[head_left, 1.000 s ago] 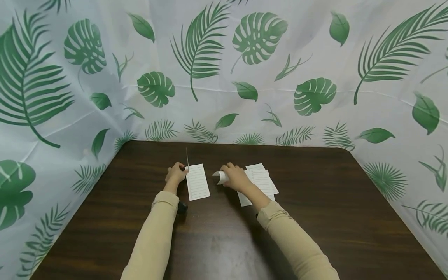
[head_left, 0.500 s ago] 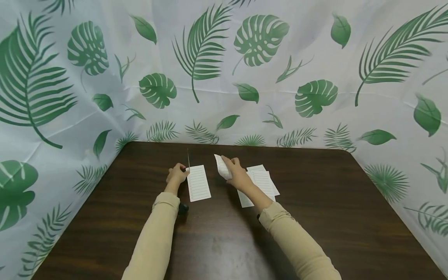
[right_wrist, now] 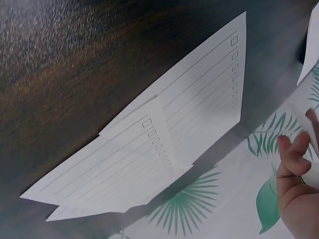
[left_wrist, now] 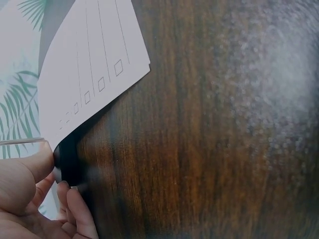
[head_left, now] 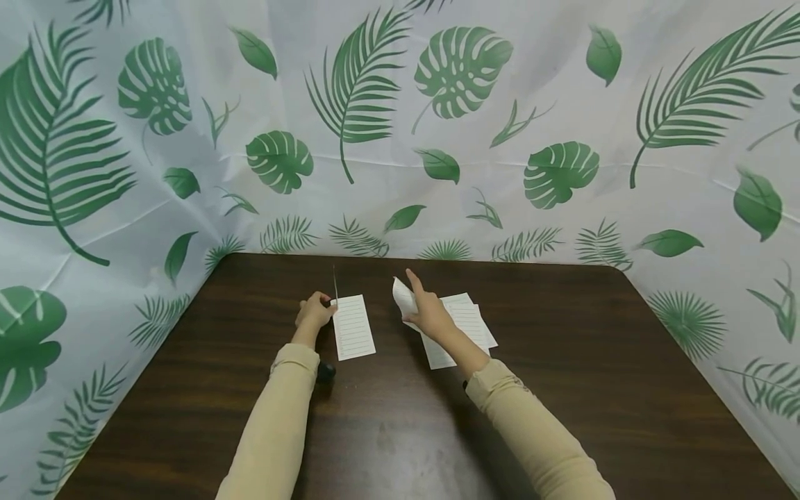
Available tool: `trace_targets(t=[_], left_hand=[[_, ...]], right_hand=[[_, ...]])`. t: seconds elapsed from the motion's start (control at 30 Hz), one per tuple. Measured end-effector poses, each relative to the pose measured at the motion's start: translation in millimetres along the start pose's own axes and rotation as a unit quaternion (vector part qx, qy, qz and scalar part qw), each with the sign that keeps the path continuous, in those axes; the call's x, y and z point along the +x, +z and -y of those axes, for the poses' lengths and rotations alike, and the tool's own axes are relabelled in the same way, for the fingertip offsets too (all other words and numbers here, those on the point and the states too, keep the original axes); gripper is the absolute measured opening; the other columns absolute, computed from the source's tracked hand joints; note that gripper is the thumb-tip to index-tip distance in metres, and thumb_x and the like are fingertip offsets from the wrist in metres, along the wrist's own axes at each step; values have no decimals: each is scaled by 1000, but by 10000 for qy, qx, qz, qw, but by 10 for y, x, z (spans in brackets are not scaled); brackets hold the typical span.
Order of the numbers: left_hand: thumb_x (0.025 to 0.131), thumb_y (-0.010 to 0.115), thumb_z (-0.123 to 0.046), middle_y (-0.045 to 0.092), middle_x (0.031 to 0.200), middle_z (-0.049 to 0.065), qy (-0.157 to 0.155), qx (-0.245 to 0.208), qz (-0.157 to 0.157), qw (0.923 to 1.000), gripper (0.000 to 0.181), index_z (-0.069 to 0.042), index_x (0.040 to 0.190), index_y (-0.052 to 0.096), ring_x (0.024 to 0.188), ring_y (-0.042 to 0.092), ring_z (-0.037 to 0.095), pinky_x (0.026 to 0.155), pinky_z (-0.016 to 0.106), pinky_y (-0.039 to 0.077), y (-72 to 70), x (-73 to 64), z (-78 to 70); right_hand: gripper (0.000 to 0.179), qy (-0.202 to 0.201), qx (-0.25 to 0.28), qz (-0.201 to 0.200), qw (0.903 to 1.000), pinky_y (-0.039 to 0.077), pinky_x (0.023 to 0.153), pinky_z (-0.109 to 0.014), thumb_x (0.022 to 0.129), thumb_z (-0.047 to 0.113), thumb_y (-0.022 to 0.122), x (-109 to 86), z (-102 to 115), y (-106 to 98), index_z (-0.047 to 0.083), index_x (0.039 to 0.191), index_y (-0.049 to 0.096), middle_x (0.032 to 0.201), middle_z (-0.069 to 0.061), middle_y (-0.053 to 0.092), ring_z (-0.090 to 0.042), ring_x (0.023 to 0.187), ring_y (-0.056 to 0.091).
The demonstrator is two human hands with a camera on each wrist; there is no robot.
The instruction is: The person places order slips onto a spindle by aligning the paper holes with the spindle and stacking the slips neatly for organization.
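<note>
Overlapping sheets (head_left: pixel 469 326) on tbl (head_left: pixel 562 347); single sheet (head_left: pixel 353 330) at their 9 o'clk, L hand (head_left: pixel 314 312) at its 10 o'clk corner. R hand (head_left: pixel 431 314) at overlapping sheets' 10 o'clk, held paper (head_left: pixel 404 298) btwn it & single sheet. Curtain (head_left: pixel 375 194) behind tbl, 12 o'clk.

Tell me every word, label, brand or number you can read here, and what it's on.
No words, labels, brands or numbers can be read.
Left hand's sheet: ruled lines and small outlined boxes; no readable lettering.
Overlapping sheets on the table: likewise.
Sheet in the right hand: any print is too small to read.
Backdrop: leaf prints only.
</note>
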State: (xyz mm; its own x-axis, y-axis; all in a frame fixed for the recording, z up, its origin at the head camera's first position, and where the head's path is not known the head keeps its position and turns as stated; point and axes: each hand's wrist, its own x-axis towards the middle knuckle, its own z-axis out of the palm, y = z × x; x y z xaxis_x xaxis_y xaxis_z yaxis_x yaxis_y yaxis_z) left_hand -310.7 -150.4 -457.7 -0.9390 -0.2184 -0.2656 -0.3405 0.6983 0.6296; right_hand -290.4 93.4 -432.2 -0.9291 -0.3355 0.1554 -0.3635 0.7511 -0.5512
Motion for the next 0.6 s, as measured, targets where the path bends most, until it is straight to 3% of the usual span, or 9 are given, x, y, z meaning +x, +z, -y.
trace_targets(t=[0.1, 0.2, 0.27, 0.33, 0.47, 0.6], left_hand=[[97, 52, -29, 40, 134, 26, -17, 25, 4, 10000, 34, -9, 123, 49, 118, 44, 41, 92, 53, 42, 4, -14, -15], [97, 51, -29, 40, 133, 26, -57, 46, 19, 10000, 34, -9, 123, 49, 116, 45, 42, 92, 53, 43, 27, -43, -2], [96, 52, -29, 40, 133, 27, -63, 9, 0, 10000, 33, -9, 123, 49, 116, 46, 43, 92, 54, 43, 41, -55, -4], [96, 52, -28, 39, 133, 28, -61, -49, -8, 10000, 33, -8, 123, 49, 115, 47, 45, 92, 54, 43, 48, -61, -10], [96, 52, -28, 39, 134, 28, -70, -73, -35, 9999, 34, -8, 123, 49, 115, 47, 44, 93, 54, 43, 35, -48, -20], [96, 53, -28, 39, 135, 26, -72, -28, -72, 9999, 34, -8, 124, 49, 118, 46, 42, 94, 54, 43, 3, -12, -27]], right_hand=[[96, 21, 93, 99, 9999, 51, 58, -29, 79, -4, 71, -6, 3, -9, 14, 152, 11, 84, -19, 68, -18, 53, 57], [105, 25, 0, 290, 9996, 54, 63, -30, 76, -10, 70, -25, -4, 24, 17, 153, 5, 114, -23, 63, -23, 67, 62], [111, 33, -34, 350, 9994, 55, 66, -31, 74, -11, 72, -31, -5, 36, 19, 153, 1, 137, -25, 48, -28, 78, 65], [116, 86, -25, 366, 9993, 56, 66, -31, 72, -11, 73, -30, -4, 39, 18, 152, -5, 149, -26, 30, -30, 79, 65], [121, 243, 137, 332, 9991, 50, 56, -26, 72, -13, 72, -19, 6, 33, 16, 150, -16, 153, -29, 1, -24, 59, 57], [120, 368, 213, 223, 9988, 39, 48, -22, 73, -18, 66, 7, 3, 27, 12, 147, -24, 152, -32, -7, -16, 50, 43]])
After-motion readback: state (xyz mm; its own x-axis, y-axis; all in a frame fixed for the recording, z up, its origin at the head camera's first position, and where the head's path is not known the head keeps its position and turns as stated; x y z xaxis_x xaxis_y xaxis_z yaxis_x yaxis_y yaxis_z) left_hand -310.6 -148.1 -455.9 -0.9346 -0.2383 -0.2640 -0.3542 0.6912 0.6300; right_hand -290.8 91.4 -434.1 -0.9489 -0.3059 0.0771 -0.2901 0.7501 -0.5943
